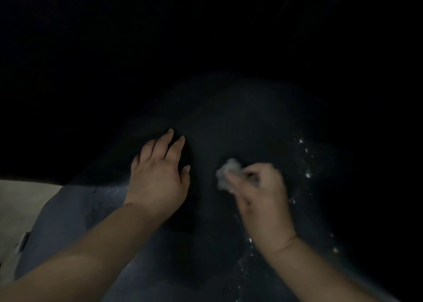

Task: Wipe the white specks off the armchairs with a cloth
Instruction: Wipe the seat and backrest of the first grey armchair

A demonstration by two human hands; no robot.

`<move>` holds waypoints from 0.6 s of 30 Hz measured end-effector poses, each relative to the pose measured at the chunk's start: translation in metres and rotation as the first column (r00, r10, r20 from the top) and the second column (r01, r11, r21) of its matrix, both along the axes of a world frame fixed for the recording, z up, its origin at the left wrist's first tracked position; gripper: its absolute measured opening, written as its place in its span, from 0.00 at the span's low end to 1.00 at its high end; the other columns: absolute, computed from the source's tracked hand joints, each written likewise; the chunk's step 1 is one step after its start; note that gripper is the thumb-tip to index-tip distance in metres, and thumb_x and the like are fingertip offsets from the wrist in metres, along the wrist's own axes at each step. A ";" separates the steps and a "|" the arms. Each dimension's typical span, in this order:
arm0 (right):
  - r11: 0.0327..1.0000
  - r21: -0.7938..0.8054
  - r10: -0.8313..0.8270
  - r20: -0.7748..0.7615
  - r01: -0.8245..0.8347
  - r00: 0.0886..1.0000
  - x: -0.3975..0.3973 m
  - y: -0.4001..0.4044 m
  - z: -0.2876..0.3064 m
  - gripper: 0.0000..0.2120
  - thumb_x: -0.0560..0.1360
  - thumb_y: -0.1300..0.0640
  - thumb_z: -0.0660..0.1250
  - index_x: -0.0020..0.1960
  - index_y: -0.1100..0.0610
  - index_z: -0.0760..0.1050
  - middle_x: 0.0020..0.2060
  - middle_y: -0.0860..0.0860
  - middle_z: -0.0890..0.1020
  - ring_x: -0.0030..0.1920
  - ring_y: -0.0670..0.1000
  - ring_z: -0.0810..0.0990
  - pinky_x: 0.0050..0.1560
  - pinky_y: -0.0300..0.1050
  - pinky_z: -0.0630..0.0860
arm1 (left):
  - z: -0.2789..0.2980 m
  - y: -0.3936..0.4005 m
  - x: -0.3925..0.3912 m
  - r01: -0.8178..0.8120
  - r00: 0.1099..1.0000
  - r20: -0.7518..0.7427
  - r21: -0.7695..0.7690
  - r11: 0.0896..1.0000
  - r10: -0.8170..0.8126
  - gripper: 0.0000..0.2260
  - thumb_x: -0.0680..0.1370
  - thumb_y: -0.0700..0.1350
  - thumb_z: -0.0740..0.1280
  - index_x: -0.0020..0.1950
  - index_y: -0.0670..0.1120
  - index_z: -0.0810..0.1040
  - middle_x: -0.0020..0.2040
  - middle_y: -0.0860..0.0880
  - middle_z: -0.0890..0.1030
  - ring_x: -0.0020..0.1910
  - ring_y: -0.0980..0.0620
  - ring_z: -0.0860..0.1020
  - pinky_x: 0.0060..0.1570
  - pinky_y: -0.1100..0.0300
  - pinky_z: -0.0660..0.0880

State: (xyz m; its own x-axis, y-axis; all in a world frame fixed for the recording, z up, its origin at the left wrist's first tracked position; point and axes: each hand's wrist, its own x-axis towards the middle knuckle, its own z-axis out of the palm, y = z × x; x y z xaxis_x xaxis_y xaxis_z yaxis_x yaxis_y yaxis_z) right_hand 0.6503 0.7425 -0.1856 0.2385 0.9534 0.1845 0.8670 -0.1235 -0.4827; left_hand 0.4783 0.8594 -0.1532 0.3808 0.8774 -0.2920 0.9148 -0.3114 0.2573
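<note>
While the left hand [158, 175] is resting flat, fingers spread, on the dark armchair [229, 123], the right hand [263, 194] is pinching a cloth [226, 172] at centre; specks [306, 162] at three o'clock risk smearing unseen in this gloom.

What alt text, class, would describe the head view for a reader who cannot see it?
The right hand rubs a crumpled pale cloth on a dark armchair while the left hand rests flat beside it. White specks dot the seat's right.
</note>
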 end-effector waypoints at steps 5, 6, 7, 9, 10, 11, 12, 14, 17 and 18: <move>1.000 -0.008 0.009 0.007 -0.009 1.000 0.033 0.048 0.004 0.14 0.73 0.62 0.69 0.56 0.51 0.81 0.51 0.58 0.76 0.51 0.60 0.75 0.50 0.58 0.75 | -0.001 -0.001 0.008 0.014 1.000 -0.009 0.019 1.000 -0.013 0.28 0.77 0.55 0.61 0.77 0.52 0.60 0.78 0.52 0.57 0.74 0.47 0.55 0.70 0.44 0.59; 0.998 -0.011 -0.069 0.013 0.070 0.998 0.052 0.050 0.002 0.13 0.74 0.61 0.68 0.56 0.51 0.81 0.52 0.58 0.75 0.52 0.59 0.74 0.53 0.55 0.75 | -0.002 -0.001 0.010 0.020 1.000 -0.006 0.016 1.000 -0.019 0.28 0.77 0.55 0.61 0.76 0.52 0.60 0.77 0.52 0.57 0.74 0.47 0.55 0.70 0.44 0.59; 0.990 0.003 -0.141 0.030 0.141 0.990 0.066 0.042 -0.001 0.13 0.74 0.61 0.68 0.56 0.52 0.81 0.52 0.58 0.74 0.53 0.58 0.74 0.54 0.50 0.74 | -0.002 -0.002 0.012 0.024 1.000 -0.003 0.012 1.000 -0.024 0.28 0.77 0.55 0.61 0.76 0.52 0.61 0.77 0.52 0.57 0.74 0.47 0.56 0.70 0.44 0.59; 0.978 0.017 -0.211 0.043 0.210 0.977 0.071 0.010 -0.002 0.13 0.74 0.59 0.67 0.57 0.50 0.80 0.52 0.55 0.73 0.54 0.53 0.72 0.55 0.43 0.71 | -0.002 -0.002 0.016 0.025 1.000 0.003 0.010 1.000 -0.025 0.28 0.77 0.55 0.61 0.76 0.52 0.61 0.77 0.51 0.57 0.74 0.46 0.56 0.70 0.43 0.60; 0.978 0.007 -0.206 0.029 0.206 0.978 0.063 -0.008 -0.002 0.12 0.75 0.56 0.66 0.57 0.48 0.79 0.53 0.54 0.74 0.54 0.51 0.71 0.55 0.44 0.71 | -0.002 -0.001 0.019 0.026 1.000 0.009 0.013 1.000 -0.026 0.28 0.77 0.55 0.62 0.76 0.52 0.62 0.77 0.51 0.58 0.73 0.46 0.57 0.70 0.43 0.60; 0.979 -0.003 -0.204 0.005 0.204 0.979 0.053 -0.020 0.000 0.11 0.75 0.53 0.66 0.57 0.48 0.79 0.53 0.53 0.73 0.54 0.48 0.71 0.55 0.45 0.72 | -0.001 -0.001 0.021 0.027 0.999 0.017 0.015 1.000 -0.027 0.28 0.77 0.55 0.62 0.76 0.52 0.63 0.77 0.51 0.59 0.73 0.46 0.57 0.70 0.42 0.61; 0.979 -0.006 -0.205 -0.020 0.205 0.979 0.045 -0.025 0.001 0.12 0.74 0.52 0.67 0.57 0.48 0.80 0.53 0.52 0.72 0.53 0.47 0.70 0.54 0.45 0.73 | -0.001 -0.001 0.024 0.032 0.999 0.023 0.015 0.999 -0.032 0.28 0.77 0.55 0.63 0.75 0.51 0.63 0.77 0.51 0.59 0.73 0.45 0.58 0.69 0.42 0.61; 0.988 -0.011 -0.154 -0.057 0.153 0.986 0.044 -0.005 0.006 0.15 0.71 0.60 0.72 0.57 0.50 0.81 0.51 0.53 0.73 0.50 0.51 0.72 0.49 0.45 0.75 | -0.001 -0.003 0.029 0.053 0.998 0.019 0.013 0.998 -0.054 0.28 0.76 0.55 0.63 0.75 0.52 0.63 0.77 0.50 0.59 0.73 0.45 0.58 0.69 0.43 0.61; 0.998 -0.015 -0.054 -0.041 0.054 0.998 0.073 0.052 0.013 0.17 0.69 0.66 0.73 0.56 0.54 0.82 0.49 0.59 0.75 0.48 0.60 0.74 0.47 0.54 0.76 | -0.002 -0.005 0.036 0.072 0.997 0.005 0.018 0.997 -0.072 0.28 0.76 0.55 0.63 0.76 0.52 0.63 0.77 0.51 0.58 0.73 0.46 0.57 0.69 0.41 0.61; 0.998 -0.026 -0.064 -0.026 0.064 0.998 0.087 0.067 0.013 0.16 0.69 0.66 0.72 0.56 0.54 0.82 0.49 0.60 0.75 0.49 0.61 0.74 0.49 0.55 0.76 | -0.002 -0.005 0.038 0.071 0.997 0.004 0.024 0.997 -0.071 0.28 0.76 0.55 0.63 0.75 0.52 0.63 0.77 0.50 0.58 0.73 0.46 0.57 0.69 0.40 0.61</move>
